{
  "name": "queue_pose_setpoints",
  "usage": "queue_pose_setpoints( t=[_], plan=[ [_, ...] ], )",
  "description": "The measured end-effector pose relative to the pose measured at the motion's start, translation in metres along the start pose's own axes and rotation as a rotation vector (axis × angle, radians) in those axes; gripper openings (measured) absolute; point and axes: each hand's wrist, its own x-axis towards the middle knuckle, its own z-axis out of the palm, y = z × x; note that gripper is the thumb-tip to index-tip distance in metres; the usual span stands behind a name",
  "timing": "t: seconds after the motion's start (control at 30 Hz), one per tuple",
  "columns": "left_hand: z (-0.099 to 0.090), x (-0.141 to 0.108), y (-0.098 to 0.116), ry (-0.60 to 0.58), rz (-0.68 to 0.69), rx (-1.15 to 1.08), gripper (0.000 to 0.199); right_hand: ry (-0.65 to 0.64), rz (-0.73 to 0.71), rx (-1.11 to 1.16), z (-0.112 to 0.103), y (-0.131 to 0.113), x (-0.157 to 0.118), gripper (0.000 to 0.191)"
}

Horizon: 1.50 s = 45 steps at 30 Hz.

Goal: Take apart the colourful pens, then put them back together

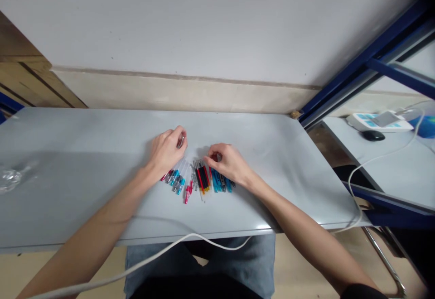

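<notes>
My left hand [167,148] is curled above the left end of a row of pen parts. A small, shiny sliver shows between its fingers, too small to name. Below it lie clear pen barrels [177,179] with blue, dark and pink ends, fanned out on the table. A pink pen part [188,192] lies just right of them. My right hand [228,162] has thumb and forefinger pinched together over the right end of the row; what they hold, if anything, is hidden. Pen refills [203,179], black and red with yellow ends, lie between the hands. Blue pen parts [220,182] lie under my right hand.
The grey table [84,217] runs along a wall. A clear plastic item [9,179] lies at the far left. A white cable [159,256] hangs across the front. To the right, beyond a blue frame [343,59], stand a white device [380,121] and a black mouse [373,135].
</notes>
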Motion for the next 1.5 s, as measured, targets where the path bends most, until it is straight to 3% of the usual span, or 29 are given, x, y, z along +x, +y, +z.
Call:
queue_pose_setpoints(
  t=[0.2,0.4,0.57,0.9,1.5],
  plan=[
    [-0.007,0.008,-0.017,-0.106,-0.040,0.087,0.011,-0.016,-0.055,-0.053,-0.001,0.008,0.001,0.027],
    [-0.015,0.010,-0.039,-0.301,0.018,-0.090,0.006,0.071,-0.055,-0.124,-0.006,0.020,0.005,0.031],
    [-0.019,0.009,-0.040,-0.391,0.054,-0.158,0.017,0.089,-0.011,-0.112,-0.009,0.025,0.006,0.032],
    [-0.021,0.003,-0.028,-0.358,0.150,0.004,0.031,0.100,0.014,-0.119,-0.009,0.029,0.007,0.032],
    [-0.011,0.004,-0.026,-0.262,0.046,0.152,0.028,0.175,0.033,-0.101,-0.013,0.039,0.009,0.029]
  ],
)
